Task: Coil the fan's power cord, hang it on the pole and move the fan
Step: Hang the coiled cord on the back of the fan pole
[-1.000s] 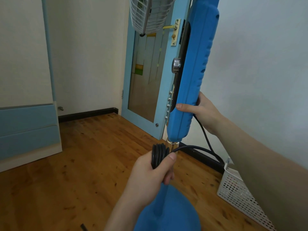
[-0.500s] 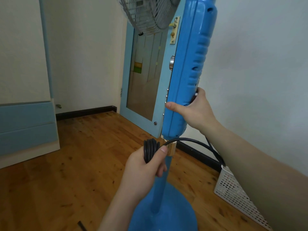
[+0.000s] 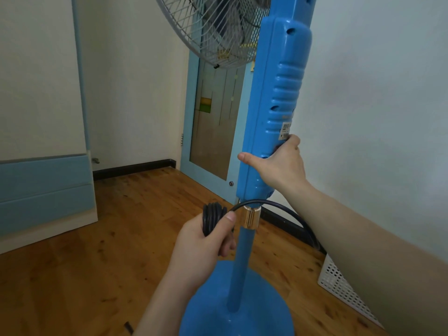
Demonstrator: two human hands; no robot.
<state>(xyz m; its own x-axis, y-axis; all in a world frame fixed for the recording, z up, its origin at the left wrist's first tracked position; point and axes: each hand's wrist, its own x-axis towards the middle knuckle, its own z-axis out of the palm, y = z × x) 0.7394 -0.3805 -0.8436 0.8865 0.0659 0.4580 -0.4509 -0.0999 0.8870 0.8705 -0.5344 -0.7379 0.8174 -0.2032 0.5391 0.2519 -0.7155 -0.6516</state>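
Currently, a black coiled power cord [image 3: 214, 218] is clamped in the left hand [image 3: 203, 248], just beside the gold collar [image 3: 251, 218] on the fan's pole [image 3: 242, 267]. The blue column [image 3: 274, 122] of the fan is gripped low down by the right hand [image 3: 278, 163], while one strand of cord is seen arching past the pole. A white perforated basket [image 3: 339, 284] is seen by the wall.

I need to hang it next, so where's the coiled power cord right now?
The coiled power cord sits low in the middle of the head view, gripped in the left hand, just left of the pole's gold collar.
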